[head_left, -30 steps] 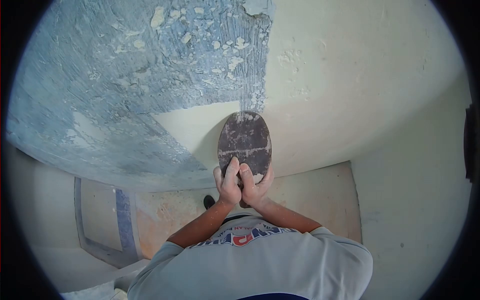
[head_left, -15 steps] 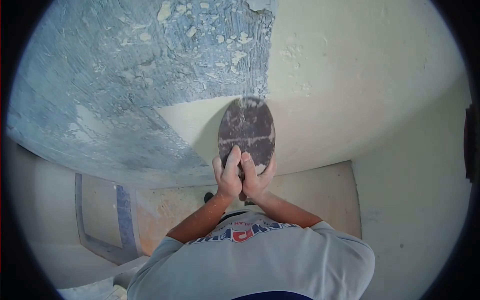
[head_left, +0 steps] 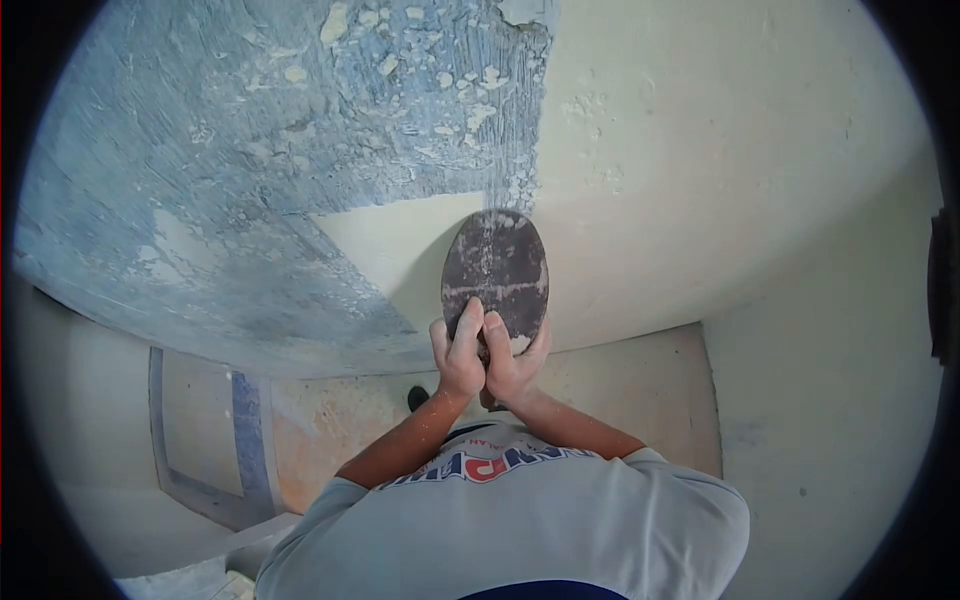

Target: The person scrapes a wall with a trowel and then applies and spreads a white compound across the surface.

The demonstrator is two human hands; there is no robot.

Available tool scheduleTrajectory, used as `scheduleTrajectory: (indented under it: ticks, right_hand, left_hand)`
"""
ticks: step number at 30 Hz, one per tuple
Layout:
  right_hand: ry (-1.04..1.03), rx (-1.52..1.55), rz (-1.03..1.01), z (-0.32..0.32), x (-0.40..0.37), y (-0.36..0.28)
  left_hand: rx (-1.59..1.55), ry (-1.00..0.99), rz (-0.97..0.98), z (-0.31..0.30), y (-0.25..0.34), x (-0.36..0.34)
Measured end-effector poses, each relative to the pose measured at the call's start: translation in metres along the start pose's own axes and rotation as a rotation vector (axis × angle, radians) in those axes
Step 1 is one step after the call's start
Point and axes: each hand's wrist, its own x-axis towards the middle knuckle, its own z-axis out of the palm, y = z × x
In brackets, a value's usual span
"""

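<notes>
A dark oval disc [head_left: 497,258] with pale dusty smears and a light line across it is held upright in front of me. My left hand [head_left: 460,352] grips its lower left edge, the thumb lying on the near face. My right hand [head_left: 518,358] grips the lower right edge the same way, its thumb beside the other. The fingers behind the disc are hidden. Beyond the disc's top, the rough blue wall area [head_left: 400,130] with pale chips borders the smooth cream wall area [head_left: 680,150]. Whether the disc touches the wall, I cannot tell.
Below the wall lies a dusty floor [head_left: 330,415], with a dark shoe [head_left: 417,398] partly showing. A blue-edged framed panel [head_left: 200,425] stands at the lower left. On the right are a pale side wall [head_left: 800,430] and a dark object [head_left: 940,288] at the view's edge.
The disc and both hands have moved slightly down in the view, toward my body. Both hands keep their grip on it.
</notes>
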Motion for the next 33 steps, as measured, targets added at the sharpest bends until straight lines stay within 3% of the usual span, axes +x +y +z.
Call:
scheduleTrajectory:
  ticks: [2,3,6,7,8,10,12,14,15,16,18,20,22,23,24,26,27,30,32,33]
  right_hand:
    - [-0.019,-0.017,0.008,0.003,0.009,-0.008]
    - [-0.047,-0.033,0.012,0.002,0.01,-0.009]
    - [-0.01,-0.004,0.049,-0.001,-0.001,0.002]
    - [-0.003,0.0,0.035,-0.001,-0.002,0.003]
    - [0.001,0.021,0.011,0.001,0.0,0.004]
    - [-0.012,-0.003,0.006,0.003,0.008,-0.003]
    - [-0.015,0.022,0.047,0.004,0.009,-0.001]
    - [-0.004,-0.017,0.035,-0.002,-0.001,0.004]
    - [0.005,-0.052,0.009,-0.001,0.001,0.003]
    - [0.025,0.043,0.052,0.002,0.002,0.001]
    - [-0.013,-0.004,0.017,0.001,0.011,-0.007]
    - [-0.016,0.032,0.031,0.006,0.013,-0.005]
    - [0.001,0.0,0.028,0.003,0.004,0.004]
    - [0.023,-0.029,0.018,0.001,-0.001,0.01]
    - [0.011,-0.014,0.027,0.001,-0.001,0.01]
    - [0.017,-0.022,-0.007,0.002,0.003,0.009]
    - [0.023,-0.041,-0.021,0.003,0.004,0.001]
    - [-0.007,-0.068,-0.015,0.003,0.007,0.003]
    - [0.001,-0.064,-0.002,0.001,-0.002,0.014]
    - [0.002,-0.058,-0.012,0.0,-0.004,0.015]
  left_hand:
    - [0.126,0.059,0.113,-0.001,0.002,0.0]
    - [0.388,0.107,0.326,0.0,0.03,0.008]
    - [0.37,0.064,0.295,-0.001,0.011,-0.003]
    - [0.013,-0.044,-0.067,-0.003,0.006,0.0]
    - [0.013,-0.046,-0.059,-0.002,0.001,0.002]
    - [0.166,0.119,0.157,0.004,0.018,0.008]
    - [0.157,0.122,0.041,0.0,0.009,0.001]
    - [0.438,0.044,0.308,-0.003,0.009,-0.003]
    - [0.116,0.02,0.08,0.001,0.011,0.001]
    - [0.114,0.019,0.087,0.001,0.013,0.007]
    - [0.4,0.097,0.395,-0.001,0.02,0.009]
    - [0.404,0.082,0.351,-0.003,0.021,0.008]
    - [0.136,0.016,0.064,-0.002,0.006,0.009]
    - [0.418,0.053,0.365,-0.002,0.004,0.001]
    - [0.418,0.058,0.372,0.0,0.007,0.0]
    - [-0.309,0.072,-0.235,0.004,0.01,0.004]
    - [-0.02,0.122,0.016,0.006,0.015,0.008]
    - [-0.471,0.05,-0.451,-0.004,0.039,0.026]
    - [0.087,0.023,0.029,-0.004,-0.01,-0.002]
    - [0.066,0.009,-0.059,-0.003,-0.005,-0.002]
